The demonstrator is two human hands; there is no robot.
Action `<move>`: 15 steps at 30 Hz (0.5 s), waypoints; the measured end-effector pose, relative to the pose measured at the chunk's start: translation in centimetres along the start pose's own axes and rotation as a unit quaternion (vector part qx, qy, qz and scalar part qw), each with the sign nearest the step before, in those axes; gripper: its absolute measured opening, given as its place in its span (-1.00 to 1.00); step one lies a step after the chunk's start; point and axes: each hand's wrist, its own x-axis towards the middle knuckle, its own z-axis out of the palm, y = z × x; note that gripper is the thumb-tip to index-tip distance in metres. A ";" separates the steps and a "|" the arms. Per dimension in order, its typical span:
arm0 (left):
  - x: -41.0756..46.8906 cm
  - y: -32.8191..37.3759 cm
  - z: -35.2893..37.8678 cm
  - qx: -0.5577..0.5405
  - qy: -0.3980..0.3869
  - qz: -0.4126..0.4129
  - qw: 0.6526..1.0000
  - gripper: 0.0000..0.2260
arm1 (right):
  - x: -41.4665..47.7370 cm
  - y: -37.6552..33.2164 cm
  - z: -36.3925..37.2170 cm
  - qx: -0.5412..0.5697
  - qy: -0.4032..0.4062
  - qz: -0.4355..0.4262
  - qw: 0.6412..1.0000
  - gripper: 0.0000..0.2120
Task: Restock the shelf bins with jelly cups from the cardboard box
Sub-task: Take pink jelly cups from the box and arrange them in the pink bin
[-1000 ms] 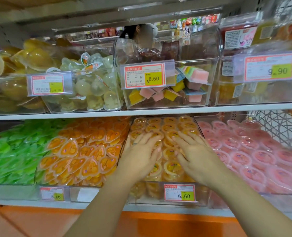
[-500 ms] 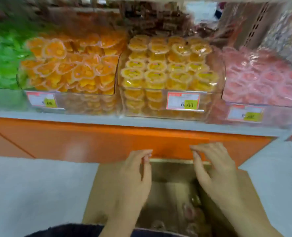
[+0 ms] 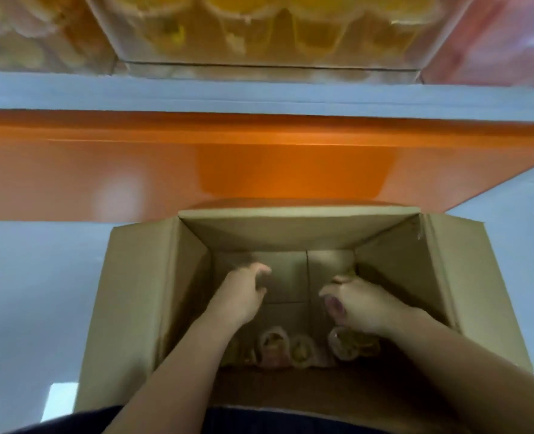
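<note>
Reaching into the open cardboard box (image 3: 140, 296), two hands, itemised:
- left hand (image 3: 243, 296): inside the box, left of its centre; fingers loosely curled, thumb apart, nothing visible in its hold.
- right hand (image 3: 365, 308): inside the box, right of its centre; fingers curled round a pinkish jelly cup (image 3: 334, 305), blurred.
- loose jelly cups (image 3: 303, 350): several on the box bottom, against its near wall.
- shelf bin (image 3: 275, 57), yellow cups: above and beyond the box.
- orange base panel (image 3: 259, 158): just behind the box.
- pale floor (image 3: 40, 292): under the box.
</note>
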 end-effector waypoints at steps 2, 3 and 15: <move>0.7 -0.5 1.0 0.070 -0.114 -0.016 0.991 -0.61 | 0.9 -0.1 0.7 -0.045 -0.034 0.008 0.998 -0.46; 0.8 -0.7 1.6 0.094 -0.167 -0.021 0.981 -0.61 | 1.4 0.0 1.3 -0.052 -0.039 0.014 0.998 -0.47; 0.6 -2.1 6.0 0.117 -0.329 -0.028 0.937 -0.51 | 3.5 -0.3 3.8 0.102 0.021 0.040 0.994 -0.63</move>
